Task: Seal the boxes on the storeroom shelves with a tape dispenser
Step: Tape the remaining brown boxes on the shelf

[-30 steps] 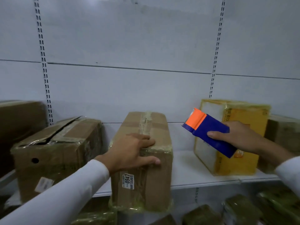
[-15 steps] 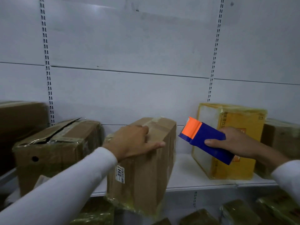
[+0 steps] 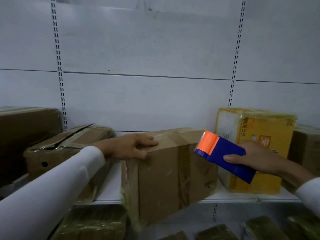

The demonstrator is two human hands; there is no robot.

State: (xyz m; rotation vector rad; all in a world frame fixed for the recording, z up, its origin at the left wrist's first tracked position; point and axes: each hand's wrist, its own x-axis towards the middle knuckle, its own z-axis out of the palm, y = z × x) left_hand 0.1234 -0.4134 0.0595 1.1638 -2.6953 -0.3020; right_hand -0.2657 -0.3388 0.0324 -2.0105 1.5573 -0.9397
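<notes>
A brown cardboard box (image 3: 173,174) stands in the middle of the white shelf (image 3: 110,187), turned at an angle so one corner juts over the front edge. Old tape runs across its top and down its side. My left hand (image 3: 131,147) grips the box's top left edge, fingers on top and thumb on the side. My right hand (image 3: 256,158) holds a blue tape dispenser (image 3: 225,156) with an orange front, raised in the air just right of the box's top corner, not touching it.
A torn-open brown box (image 3: 69,149) sits at the left, with a darker box (image 3: 26,135) behind it. A yellow plastic-wrapped box (image 3: 263,135) stands at the right, another brown one (image 3: 306,149) beyond it. Wrapped packs (image 3: 93,224) fill the lower shelf.
My left hand has swung the middle box round, so its long side now faces me and a corner overhangs the shelf. The dispenser has stayed near the box's right corner.
</notes>
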